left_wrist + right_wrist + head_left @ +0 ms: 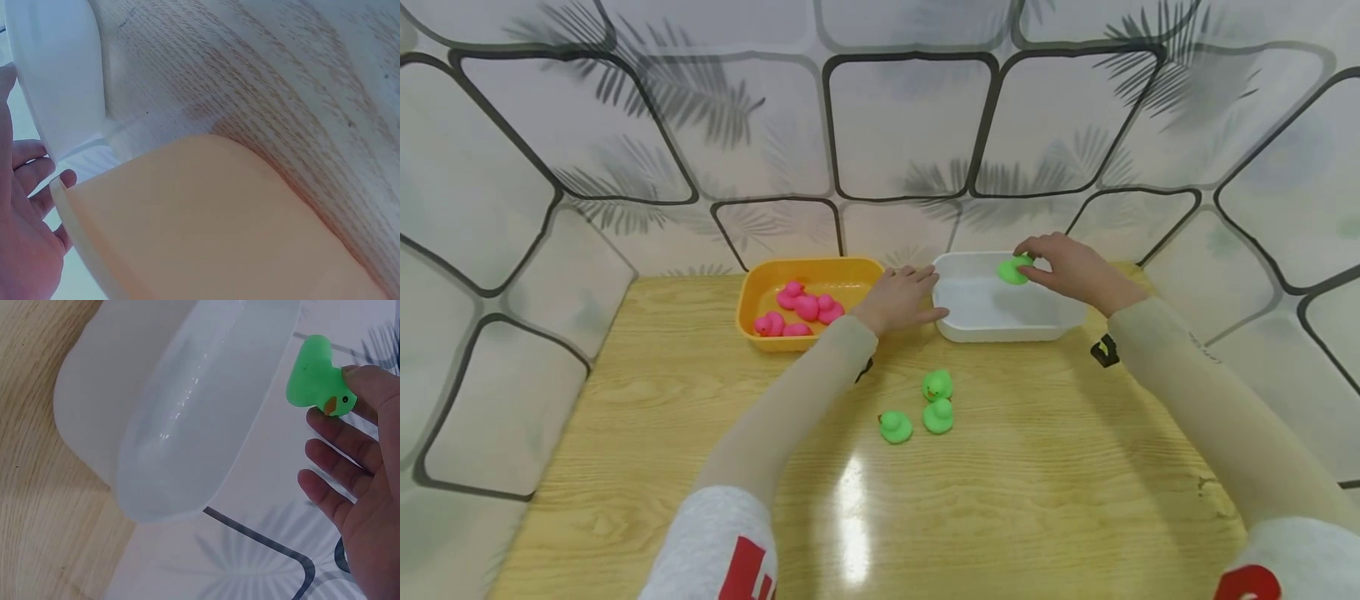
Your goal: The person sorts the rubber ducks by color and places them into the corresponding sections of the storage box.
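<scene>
My right hand (1070, 268) pinches a green rubber duck (315, 375) by its head, between thumb and forefinger, above the white tray (977, 312). In the right wrist view the other fingers are spread below the duck. My left hand (901, 300) spans the gap between the white tray and the yellow tray (747, 317), its fingers extended at the white tray's left rim. Several pink rubber ducks (807, 307) lie inside the yellow tray. On the table in front, three more green rubber ducks (895, 427) sit close together.
The wooden table (1037, 483) carries both trays near its back edge. A patterned backdrop (910, 125) rises right behind them and along both sides. Each wrist wears a dark strap piece (1105, 351).
</scene>
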`<move>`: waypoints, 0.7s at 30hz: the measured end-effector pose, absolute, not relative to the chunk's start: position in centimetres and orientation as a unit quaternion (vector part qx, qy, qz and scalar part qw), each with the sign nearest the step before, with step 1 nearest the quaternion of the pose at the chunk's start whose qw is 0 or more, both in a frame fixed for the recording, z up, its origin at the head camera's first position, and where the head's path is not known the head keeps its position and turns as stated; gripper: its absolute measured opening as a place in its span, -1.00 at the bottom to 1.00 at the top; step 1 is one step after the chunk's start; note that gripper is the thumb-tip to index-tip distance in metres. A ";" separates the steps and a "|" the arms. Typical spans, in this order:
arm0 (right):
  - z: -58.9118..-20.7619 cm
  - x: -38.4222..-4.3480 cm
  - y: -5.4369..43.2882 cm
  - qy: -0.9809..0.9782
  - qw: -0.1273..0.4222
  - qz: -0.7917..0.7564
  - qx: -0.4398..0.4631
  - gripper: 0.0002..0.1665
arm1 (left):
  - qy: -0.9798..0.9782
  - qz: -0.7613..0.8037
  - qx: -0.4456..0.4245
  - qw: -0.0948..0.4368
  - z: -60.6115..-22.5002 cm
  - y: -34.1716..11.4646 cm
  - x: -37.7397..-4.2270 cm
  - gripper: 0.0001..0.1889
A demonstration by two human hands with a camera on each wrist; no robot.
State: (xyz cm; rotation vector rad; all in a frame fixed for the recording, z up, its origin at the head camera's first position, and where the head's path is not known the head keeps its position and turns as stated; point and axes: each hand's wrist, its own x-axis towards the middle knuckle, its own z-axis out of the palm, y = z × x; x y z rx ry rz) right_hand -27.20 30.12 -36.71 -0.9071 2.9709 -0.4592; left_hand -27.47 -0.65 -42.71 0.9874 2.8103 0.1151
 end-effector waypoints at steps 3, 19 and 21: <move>-37.0 -27.3 30.3 0.948 0.014 -0.143 -0.283 -0.67 | 0.939 0.038 0.331 0.082 -42.7 -0.6 -27.5 -0.18; -39.1 -25.5 31.1 0.948 0.025 -0.132 -0.290 -0.66 | 0.939 0.044 0.330 0.083 -42.6 -0.6 -27.6 -0.17; -39.0 -24.9 31.0 0.948 0.028 -0.135 -0.286 -0.66 | 0.939 0.043 0.330 0.082 -42.6 -0.6 -27.5 -0.18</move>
